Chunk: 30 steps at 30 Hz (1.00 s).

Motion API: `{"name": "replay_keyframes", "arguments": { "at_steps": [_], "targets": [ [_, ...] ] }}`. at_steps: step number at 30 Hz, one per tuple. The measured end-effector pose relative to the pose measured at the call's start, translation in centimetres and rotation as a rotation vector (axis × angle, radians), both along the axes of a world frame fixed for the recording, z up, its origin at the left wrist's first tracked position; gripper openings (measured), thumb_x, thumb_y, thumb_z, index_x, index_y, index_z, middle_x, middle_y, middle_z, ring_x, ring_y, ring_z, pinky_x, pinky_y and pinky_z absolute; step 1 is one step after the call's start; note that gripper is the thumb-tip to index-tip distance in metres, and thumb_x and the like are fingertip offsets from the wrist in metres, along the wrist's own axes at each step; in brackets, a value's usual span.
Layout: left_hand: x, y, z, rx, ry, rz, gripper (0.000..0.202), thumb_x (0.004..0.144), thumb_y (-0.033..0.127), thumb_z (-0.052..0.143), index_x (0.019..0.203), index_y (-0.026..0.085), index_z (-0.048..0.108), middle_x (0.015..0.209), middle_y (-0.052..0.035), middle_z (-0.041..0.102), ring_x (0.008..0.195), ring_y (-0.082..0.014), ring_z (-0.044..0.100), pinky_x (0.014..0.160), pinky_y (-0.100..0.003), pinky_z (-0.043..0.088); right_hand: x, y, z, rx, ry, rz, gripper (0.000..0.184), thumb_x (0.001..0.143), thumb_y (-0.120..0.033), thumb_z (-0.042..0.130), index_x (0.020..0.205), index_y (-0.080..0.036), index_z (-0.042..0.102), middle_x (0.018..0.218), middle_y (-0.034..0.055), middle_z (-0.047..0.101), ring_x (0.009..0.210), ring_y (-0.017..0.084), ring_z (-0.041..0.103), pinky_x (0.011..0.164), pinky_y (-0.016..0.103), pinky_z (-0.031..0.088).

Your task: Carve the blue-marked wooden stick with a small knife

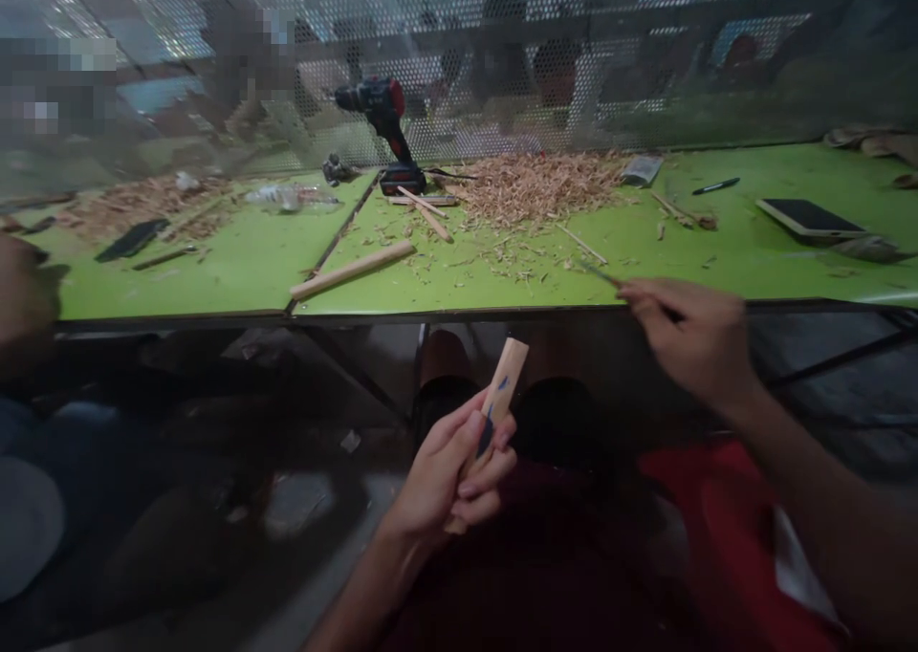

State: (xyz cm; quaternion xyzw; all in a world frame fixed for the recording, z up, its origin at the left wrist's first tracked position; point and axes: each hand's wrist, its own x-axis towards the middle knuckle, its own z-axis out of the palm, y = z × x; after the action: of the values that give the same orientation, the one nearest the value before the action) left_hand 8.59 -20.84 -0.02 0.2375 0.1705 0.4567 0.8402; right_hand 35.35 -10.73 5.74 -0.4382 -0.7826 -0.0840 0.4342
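My left hand (459, 470) is wrapped round a flat wooden stick (508, 365) with blue marks on its face, held tilted upward in front of the table edge. Its lower part is mostly covered by my fingers. To the right, my right hand (688, 332) is closed near the front edge of the green table (236, 284). A thin, dark, narrow tool (601, 271) pokes out leftward from its fingertips; its kind is too blurred to tell. The stick and the tool are well apart.
A cordless drill (391, 131) stands by the mesh screen (459, 78), beside heaped wood shavings (537, 185). A wooden rod (353, 270) lies near the front edge. At right are a pen (715, 185) and a phone (810, 218). Another person's hand (27, 293) is at far left.
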Motion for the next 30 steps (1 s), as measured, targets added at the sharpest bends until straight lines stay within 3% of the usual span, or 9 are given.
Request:
{"name": "replay_keyframes", "arguments": {
  "at_steps": [4, 8, 14, 25, 30],
  "targets": [
    [0.4, 0.5, 0.0, 0.024, 0.007, 0.012, 0.02, 0.1, 0.031, 0.05, 0.105, 0.019, 0.065, 0.089, 0.0014, 0.044, 0.045, 0.003, 0.023, 0.031, -0.003, 0.024, -4.1, -3.9, -2.7, -0.147, -0.013, 0.202, 0.018, 0.098, -0.026, 0.057, 0.098, -0.017, 0.072, 0.076, 0.0039, 0.071, 0.063, 0.015, 0.065, 0.06, 0.027, 0.049],
    [0.6, 0.4, 0.0, 0.042, 0.04, 0.044, 0.019, 0.1, 0.032, 0.05, 0.102, 0.018, 0.064, 0.092, 0.0008, 0.047, 0.044, 0.0038, 0.026, 0.031, -0.003, 0.024, -6.0, -5.5, -4.3, -0.204, -0.083, 0.283, 0.024, 0.101, -0.028, 0.052, 0.098, -0.015, 0.072, 0.068, 0.0009, 0.062, 0.056, 0.011, 0.056, 0.054, 0.024, 0.04],
    [1.0, 0.7, -0.3, 0.011, 0.07, 0.106, 0.017, 0.099, 0.03, 0.052, 0.096, 0.017, 0.063, 0.09, 0.0016, 0.048, 0.044, 0.0039, 0.026, 0.032, -0.003, 0.023, -5.9, -4.3, -4.2, -0.087, -0.225, 0.271, 0.026, 0.102, -0.031, 0.052, 0.095, -0.016, 0.072, 0.066, -0.0007, 0.062, 0.055, 0.009, 0.053, 0.052, 0.024, 0.032],
    [0.8, 0.8, -0.3, 0.01, 0.087, 0.071, 0.014, 0.098, 0.029, 0.054, 0.103, 0.02, 0.064, 0.087, 0.0027, 0.045, 0.045, 0.0033, 0.023, 0.032, -0.003, 0.022, -5.0, -3.2, -4.2, 0.06, -0.35, 0.246, 0.026, 0.101, -0.031, 0.053, 0.096, -0.015, 0.072, 0.068, -0.0004, 0.064, 0.056, 0.01, 0.055, 0.053, 0.026, 0.031],
    [0.3, 0.1, 0.0, 0.031, 0.076, 0.037, 0.019, 0.099, 0.028, 0.052, 0.11, 0.022, 0.066, 0.088, 0.0024, 0.045, 0.045, 0.0036, 0.024, 0.033, -0.003, 0.023, -2.7, -0.6, -3.4, 0.076, -0.346, 0.097, 0.028, 0.101, -0.035, 0.053, 0.091, -0.019, 0.075, 0.066, 0.0008, 0.067, 0.054, 0.012, 0.055, 0.052, 0.027, 0.033]
  ]
}}
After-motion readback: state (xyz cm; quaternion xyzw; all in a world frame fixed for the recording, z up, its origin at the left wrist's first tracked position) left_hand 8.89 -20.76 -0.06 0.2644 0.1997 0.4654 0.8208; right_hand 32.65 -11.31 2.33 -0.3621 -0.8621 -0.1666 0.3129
